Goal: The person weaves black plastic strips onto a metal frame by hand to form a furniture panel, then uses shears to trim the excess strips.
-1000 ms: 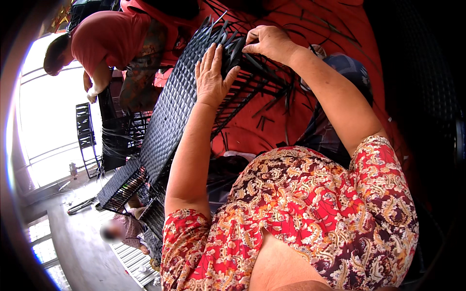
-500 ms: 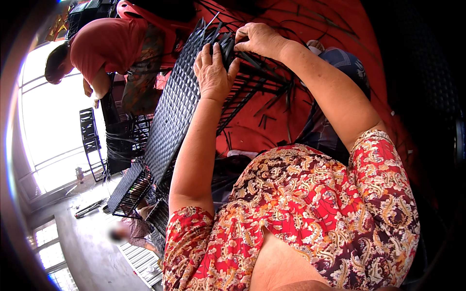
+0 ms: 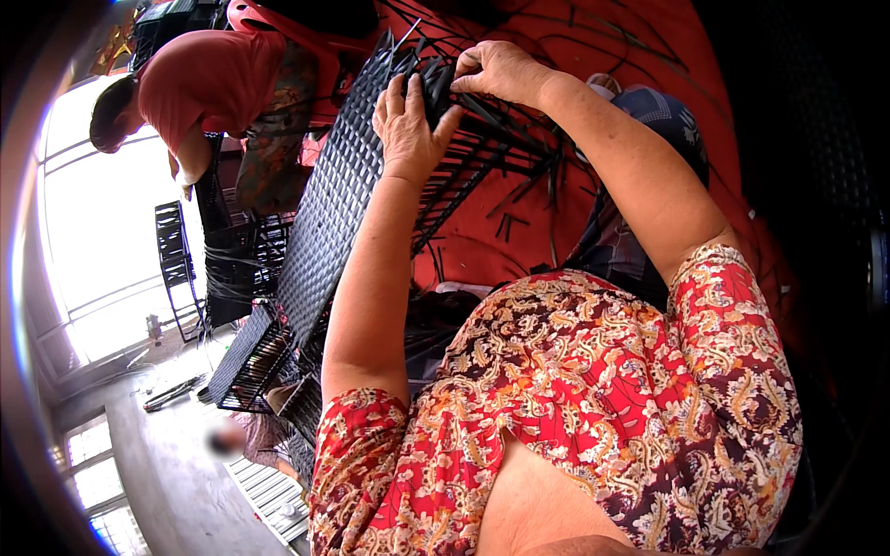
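A dark grey woven panel (image 3: 338,185), built on a black slatted frame (image 3: 464,171), leans in front of me. Loose black plastic strips (image 3: 432,82) stick out from its far edge. My left hand (image 3: 408,130) rests over that edge, its fingers stretched out on the weave and the thumb apart. Just right of it, my right hand (image 3: 501,72) has thumb and fingers pinched together at the strips. It seems to grip the end of one black strip; the fingertips partly hide it.
Red cloth (image 3: 556,37) strewn with cut strips covers the ground beyond. At far left, a person in a pink top (image 3: 209,83) bends over another black frame (image 3: 232,278). Below are a smaller woven piece (image 3: 243,357) and another person (image 3: 260,440) beside white slats (image 3: 269,491).
Both hands keep nearly the same places at the panel's far edge, the right hand still pinched. The person at far left has shifted slightly.
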### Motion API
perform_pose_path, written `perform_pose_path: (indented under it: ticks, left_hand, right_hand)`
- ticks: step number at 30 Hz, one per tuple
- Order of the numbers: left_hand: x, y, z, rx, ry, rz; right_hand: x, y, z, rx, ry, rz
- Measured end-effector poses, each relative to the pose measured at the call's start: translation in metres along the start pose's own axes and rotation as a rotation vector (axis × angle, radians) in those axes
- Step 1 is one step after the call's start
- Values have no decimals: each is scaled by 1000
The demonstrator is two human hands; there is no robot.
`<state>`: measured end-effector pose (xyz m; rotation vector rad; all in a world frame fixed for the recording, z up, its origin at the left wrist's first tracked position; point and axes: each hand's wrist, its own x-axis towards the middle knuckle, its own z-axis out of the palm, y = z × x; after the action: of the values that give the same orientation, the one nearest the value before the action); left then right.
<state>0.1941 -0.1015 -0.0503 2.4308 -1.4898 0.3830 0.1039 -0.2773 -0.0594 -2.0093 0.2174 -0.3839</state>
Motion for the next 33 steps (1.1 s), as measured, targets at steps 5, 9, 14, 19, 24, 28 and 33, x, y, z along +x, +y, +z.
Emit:
perform_pose_path:
  ticks: [5, 9, 14, 19, 24, 28, 33]
  left_hand:
    - [-10, -19, -23, -227, -88, 132]
    - [-44, -34, -37, -159, -88, 98]
    - [-72, -48, -38, 29, -76, 101]
    - [-73, -45, -32, 71, -41, 48]
    - [-69, -35, -31, 53, -29, 20]
    - [-51, -16, -29, 115, 15, 114]
    - [-41, -14, -19, 93, 31, 133]
  right_hand:
    - [7, -1, -3, -15, -21, -5]
    - [6, -10, -4, -70, -23, -37]
    - [5, -12, -12, -58, -52, 38]
    - [6, -1, -13, -8, -40, 36]
    - [-6, -10, -29, -21, -83, 156]
    - [-13, 7, -39, 7, -116, 26]
    - [-27, -2, -35, -46, -102, 16]
